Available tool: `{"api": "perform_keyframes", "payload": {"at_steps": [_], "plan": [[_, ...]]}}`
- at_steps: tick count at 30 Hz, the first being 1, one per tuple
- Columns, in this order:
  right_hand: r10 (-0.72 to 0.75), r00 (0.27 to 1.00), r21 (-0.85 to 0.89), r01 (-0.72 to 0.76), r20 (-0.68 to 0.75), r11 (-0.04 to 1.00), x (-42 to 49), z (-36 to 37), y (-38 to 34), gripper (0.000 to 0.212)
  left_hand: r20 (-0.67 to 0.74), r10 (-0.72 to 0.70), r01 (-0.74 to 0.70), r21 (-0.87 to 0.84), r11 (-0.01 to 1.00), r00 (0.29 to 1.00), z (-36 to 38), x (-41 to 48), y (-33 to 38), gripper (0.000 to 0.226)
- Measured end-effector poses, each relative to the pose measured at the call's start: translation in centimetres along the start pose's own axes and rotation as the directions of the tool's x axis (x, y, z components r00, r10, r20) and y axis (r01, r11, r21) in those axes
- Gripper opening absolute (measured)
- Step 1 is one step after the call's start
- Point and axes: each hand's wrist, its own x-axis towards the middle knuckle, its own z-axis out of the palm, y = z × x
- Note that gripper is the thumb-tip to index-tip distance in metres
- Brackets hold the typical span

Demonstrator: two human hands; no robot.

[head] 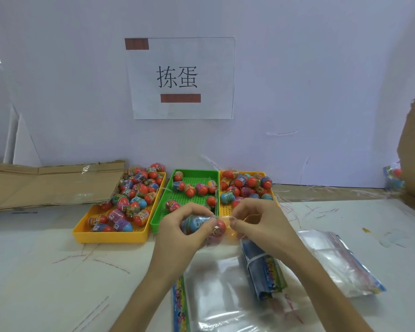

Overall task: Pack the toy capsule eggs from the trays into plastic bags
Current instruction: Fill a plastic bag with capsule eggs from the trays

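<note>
A white counter (46, 271) meets a pale wall. Just before the green tray (194, 172), the left grip (180, 226) curls round capsule eggs (219, 226) inside a clear bag (216, 240). The right grip (256, 221) pinches the bag's edge. More eggs lie in that tray and the yellow trays (110, 237) flanking it.

A pale wall (297, 80) bearing a paper sign (180, 77) backs the white table (46, 271).

White table (46, 271) carries three trays (110, 237), plastic bags (340, 259), flattened cardboard (34, 185).
</note>
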Motion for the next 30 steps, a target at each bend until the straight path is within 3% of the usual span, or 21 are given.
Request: {"api": "perform_keyframes", "payload": {"at_steps": [4, 8, 11, 15, 23, 30], "plan": [[0.016, 0.992, 0.021, -0.014, -0.122, 1.000, -0.1, 0.6, -0.1, 0.023, -0.047, 0.029, -0.026, 0.066, 0.997, 0.998, 0.2, -0.2, -0.1, 0.014], [-0.091, 0.981, -0.050, 0.084, -0.170, 0.995, -0.5, 1.6, -0.4, 0.021, -0.130, 0.101, -0.080, 0.154, 0.985, 0.986, 0.4, -0.4, -0.1, 0.013], [-0.055, 0.978, 0.032, 0.062, -0.201, 0.998, -0.5, 1.8, -0.6, 0.020, -0.181, 0.109, -0.078, 0.170, 0.982, 0.977, 0.5, -0.4, -0.2, 0.014], [0.057, 0.986, 0.073, -0.046, -0.157, 0.996, -0.6, 1.9, -0.8, 0.025, -0.192, 0.066, -0.043, 0.123, 0.991, 0.979, 0.5, -0.3, -0.3, 0.012], [-0.106, 0.954, 0.042, 0.123, -0.282, 0.992, -1.3, 3.8, -1.1, 0.026, -0.016, -0.282, 0.279, -0.115, 0.954, 0.959, 0.6, -0.1, -0.6, 0.018], [-0.184, 0.939, 0.054, 0.208, -0.290, 0.977, -1.7, 4.6, -1.4, 0.022, -0.076, -0.158, 0.150, -0.098, 0.984, 0.984, 0.5, -0.2, -0.5, 0.010]]}}
